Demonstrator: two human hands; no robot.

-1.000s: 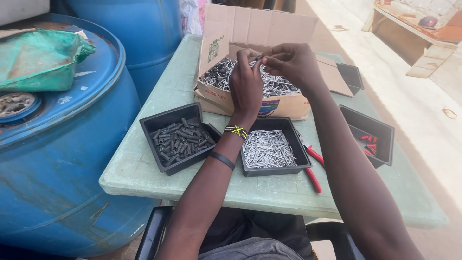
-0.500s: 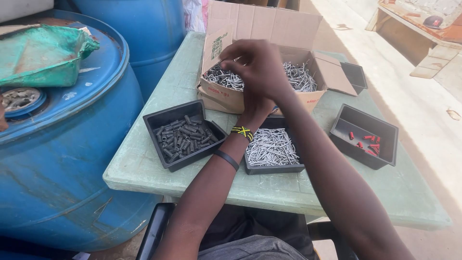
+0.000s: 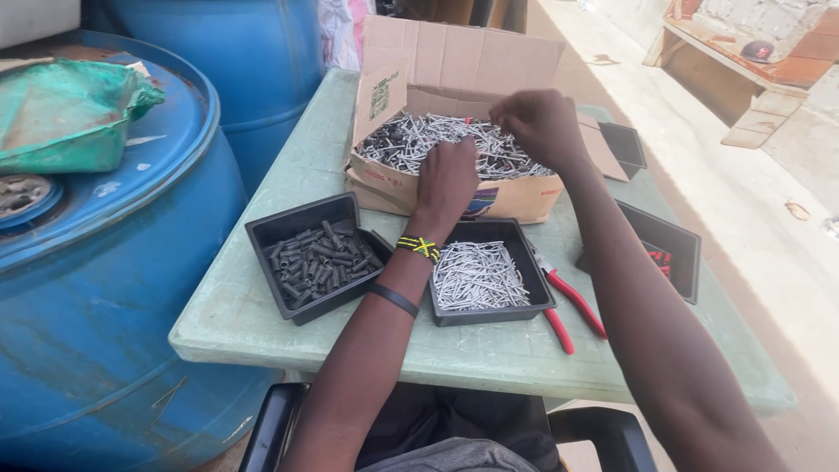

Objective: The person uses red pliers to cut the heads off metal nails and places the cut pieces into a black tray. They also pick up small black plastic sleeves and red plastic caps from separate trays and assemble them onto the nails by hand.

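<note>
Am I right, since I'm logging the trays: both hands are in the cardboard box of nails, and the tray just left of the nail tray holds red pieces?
Not quite. The head view shows the tray left of the nail tray holding dark grey pieces, not red. The rest stands: left hand and right hand are both in the box.

A pale green table point(image 3: 262, 297) stands beside blue drums point(image 3: 105, 288) on sunlit concrete floor point(image 3: 769, 236).
</note>
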